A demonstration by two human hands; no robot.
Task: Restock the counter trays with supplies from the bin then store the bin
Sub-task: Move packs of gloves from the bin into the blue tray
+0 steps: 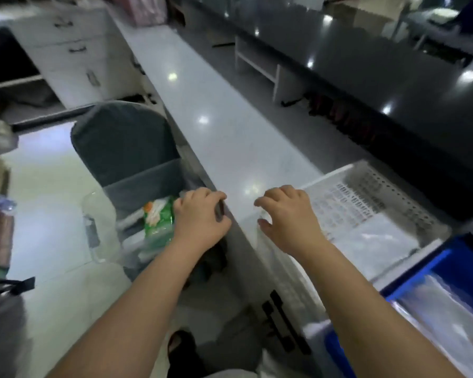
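Curling its fingers at the counter [230, 148] edge, the left hand [201, 215] is hanging over the clear bin [93, 236], which is sitting on a grey-covered chair [120, 140]; whether it is gripping anything cannot be told. The right hand [287, 216] is hovering loosely curled, empty, beside the white perforated tray [393, 186]. Bare countertop is stretching ahead. Print in the tray is showing only as blur.

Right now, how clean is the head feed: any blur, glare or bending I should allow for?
Head view: soft motion blur throughout, worst on the far cabinets; glare spots dot the white counter and dark upper counter; the wide lens bows straight edges; print in the white tray is unreadable.
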